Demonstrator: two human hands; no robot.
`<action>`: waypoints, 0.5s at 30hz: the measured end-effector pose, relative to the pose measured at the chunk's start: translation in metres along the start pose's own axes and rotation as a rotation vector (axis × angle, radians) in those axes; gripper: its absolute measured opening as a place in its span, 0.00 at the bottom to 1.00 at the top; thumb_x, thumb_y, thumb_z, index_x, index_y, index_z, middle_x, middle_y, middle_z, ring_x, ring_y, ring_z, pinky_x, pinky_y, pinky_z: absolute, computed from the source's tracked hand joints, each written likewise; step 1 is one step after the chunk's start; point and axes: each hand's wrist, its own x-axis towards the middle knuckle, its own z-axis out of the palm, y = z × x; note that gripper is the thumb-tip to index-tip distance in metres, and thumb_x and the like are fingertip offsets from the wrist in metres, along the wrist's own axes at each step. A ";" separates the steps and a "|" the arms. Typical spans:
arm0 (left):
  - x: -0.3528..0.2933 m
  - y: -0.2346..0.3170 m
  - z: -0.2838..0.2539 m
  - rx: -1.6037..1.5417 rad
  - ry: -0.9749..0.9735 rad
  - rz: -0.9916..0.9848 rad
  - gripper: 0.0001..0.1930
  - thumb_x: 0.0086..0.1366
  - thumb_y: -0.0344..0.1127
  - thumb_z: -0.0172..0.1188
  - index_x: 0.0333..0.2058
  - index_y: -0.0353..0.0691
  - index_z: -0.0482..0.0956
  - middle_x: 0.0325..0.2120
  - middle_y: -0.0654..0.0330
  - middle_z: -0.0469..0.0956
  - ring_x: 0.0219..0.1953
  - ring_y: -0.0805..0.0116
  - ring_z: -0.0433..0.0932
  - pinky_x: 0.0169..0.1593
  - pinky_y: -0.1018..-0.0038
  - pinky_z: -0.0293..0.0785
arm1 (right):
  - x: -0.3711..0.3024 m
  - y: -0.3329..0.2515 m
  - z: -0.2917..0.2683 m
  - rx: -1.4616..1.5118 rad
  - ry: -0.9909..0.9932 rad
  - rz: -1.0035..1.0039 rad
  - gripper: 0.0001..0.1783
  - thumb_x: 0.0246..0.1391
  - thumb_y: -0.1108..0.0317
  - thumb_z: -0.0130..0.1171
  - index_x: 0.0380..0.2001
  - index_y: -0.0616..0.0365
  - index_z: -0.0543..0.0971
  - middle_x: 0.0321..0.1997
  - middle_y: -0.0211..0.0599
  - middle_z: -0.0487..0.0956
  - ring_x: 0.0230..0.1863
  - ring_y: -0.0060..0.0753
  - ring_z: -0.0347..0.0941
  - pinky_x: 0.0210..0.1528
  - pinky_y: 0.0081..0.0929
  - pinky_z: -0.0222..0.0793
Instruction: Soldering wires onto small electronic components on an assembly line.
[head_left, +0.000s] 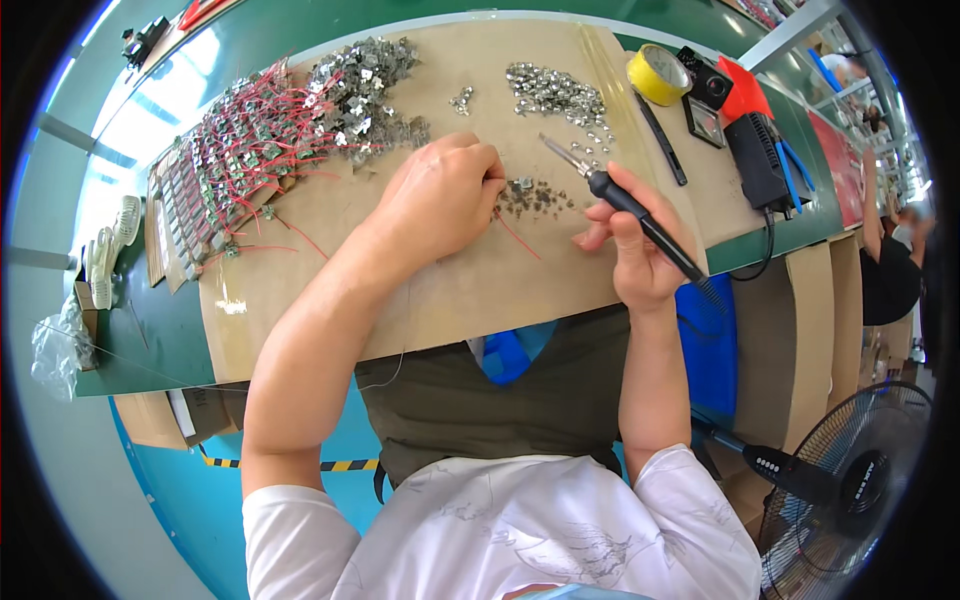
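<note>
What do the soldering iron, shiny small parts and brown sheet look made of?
Soldering iron: bare metal shaft, gleaming; matte black handle, probably plastic or rubber. Shiny small parts: likely metal, from their bright glints. Brown sheet: probably cardboard, judging by its dull tan face.

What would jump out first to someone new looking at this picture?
Probably the heap of small parts with red wires, spread over the upper left of the brown work surface. Next, the black-handled soldering iron in the right hand, its metal tip pointing up and to the left near the middle. The yellow tape roll also stands out, at the upper right.
</note>
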 end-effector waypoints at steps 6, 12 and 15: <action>-0.001 0.002 0.000 0.095 0.014 0.027 0.07 0.65 0.31 0.61 0.35 0.36 0.87 0.35 0.48 0.83 0.41 0.45 0.83 0.48 0.55 0.80 | 0.002 -0.009 0.006 -0.008 0.022 0.089 0.11 0.67 0.78 0.57 0.48 0.71 0.84 0.31 0.40 0.84 0.24 0.19 0.78 0.32 0.25 0.85; 0.001 -0.001 0.004 0.139 0.049 0.092 0.07 0.64 0.31 0.62 0.33 0.35 0.87 0.34 0.50 0.82 0.39 0.46 0.83 0.46 0.55 0.81 | 0.003 -0.005 0.005 -0.036 -0.009 0.071 0.10 0.65 0.78 0.58 0.46 0.70 0.84 0.29 0.37 0.84 0.24 0.18 0.79 0.32 0.24 0.85; 0.001 0.000 0.004 0.158 0.054 0.113 0.07 0.64 0.31 0.62 0.32 0.35 0.87 0.34 0.49 0.82 0.38 0.45 0.83 0.45 0.55 0.81 | 0.004 -0.006 0.005 -0.062 -0.021 0.079 0.10 0.65 0.77 0.59 0.45 0.70 0.85 0.29 0.36 0.84 0.24 0.18 0.79 0.32 0.24 0.85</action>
